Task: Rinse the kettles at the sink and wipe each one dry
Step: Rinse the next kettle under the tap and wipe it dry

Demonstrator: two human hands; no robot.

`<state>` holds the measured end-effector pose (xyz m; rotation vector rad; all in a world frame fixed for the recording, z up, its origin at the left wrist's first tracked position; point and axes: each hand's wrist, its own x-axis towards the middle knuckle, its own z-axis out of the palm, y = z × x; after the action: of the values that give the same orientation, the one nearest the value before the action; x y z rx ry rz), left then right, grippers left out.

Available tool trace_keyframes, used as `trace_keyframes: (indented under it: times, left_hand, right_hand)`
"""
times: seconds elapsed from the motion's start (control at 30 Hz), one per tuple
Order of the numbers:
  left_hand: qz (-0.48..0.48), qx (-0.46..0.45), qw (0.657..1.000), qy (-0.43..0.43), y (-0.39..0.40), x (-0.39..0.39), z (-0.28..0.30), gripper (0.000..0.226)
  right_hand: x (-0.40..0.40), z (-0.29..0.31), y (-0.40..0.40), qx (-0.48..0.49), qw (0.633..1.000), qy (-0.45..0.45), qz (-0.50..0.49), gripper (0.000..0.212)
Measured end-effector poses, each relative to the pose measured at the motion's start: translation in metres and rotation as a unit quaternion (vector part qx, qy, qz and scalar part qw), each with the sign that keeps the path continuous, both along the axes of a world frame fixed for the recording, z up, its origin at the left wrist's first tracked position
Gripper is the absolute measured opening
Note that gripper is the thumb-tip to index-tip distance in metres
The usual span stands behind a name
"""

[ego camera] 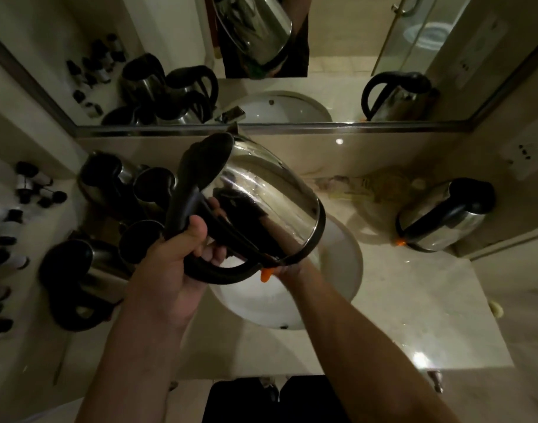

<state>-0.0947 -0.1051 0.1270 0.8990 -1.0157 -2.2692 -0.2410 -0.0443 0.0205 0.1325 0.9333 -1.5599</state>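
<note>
A steel kettle (261, 193) with a black handle and lid hangs tilted above the white sink basin (261, 303), spout pointing away toward the mirror. My left hand (182, 257) grips its black handle. My right hand (287, 270) reaches under the kettle's base and is mostly hidden behind it, so its fingers cannot be made out. An orange switch (266, 274) sticks out below the handle. Several more kettles (109, 184) stand clustered on the counter to the left, and one kettle (445, 215) stands alone on the right.
A mirror (322, 71) runs along the back wall above the marble counter (414, 315). Small dark-capped bottles (32, 190) crowd the far left. A crumpled cloth (374, 187) lies behind the sink. A wall socket (524, 154) sits at the right.
</note>
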Motion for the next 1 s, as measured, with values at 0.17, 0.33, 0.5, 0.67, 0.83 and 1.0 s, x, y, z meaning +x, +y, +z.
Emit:
trace_keyframes:
  times: [0.17,0.33,0.5,0.67,0.83,1.0]
  left_hand:
    - [0.052,-0.047,0.997,-0.041,0.008,-0.008,-0.004,0.020]
    - [0.081,-0.049,0.994,-0.063,0.011,-0.008,-0.011,0.027]
    - [0.115,0.018,0.991,-0.072,0.021,-0.010,-0.019,0.019]
    - [0.110,-0.023,0.988,-0.107,0.037,-0.011,-0.014,0.002]
    - [0.099,-0.023,0.989,-0.111,0.045,-0.007,-0.014,0.024]
    - [0.109,0.036,0.990,-0.086,0.038,-0.010,-0.018,0.016]
  right_hand:
    - [0.019,0.006,0.000,-0.043,0.994,-0.096,0.001,0.058]
    - [0.021,0.007,0.027,-0.013,0.971,-0.216,-0.105,0.053]
    - [0.021,0.031,0.026,0.115,0.983,-0.012,-0.146,0.034]
    - [0.018,0.030,0.014,0.227,0.929,0.213,-0.199,0.038]
    - [-0.051,0.022,0.008,0.184,0.897,0.401,-0.022,0.010]
    - [-0.028,0.027,0.014,0.154,0.821,0.550,-0.012,0.028]
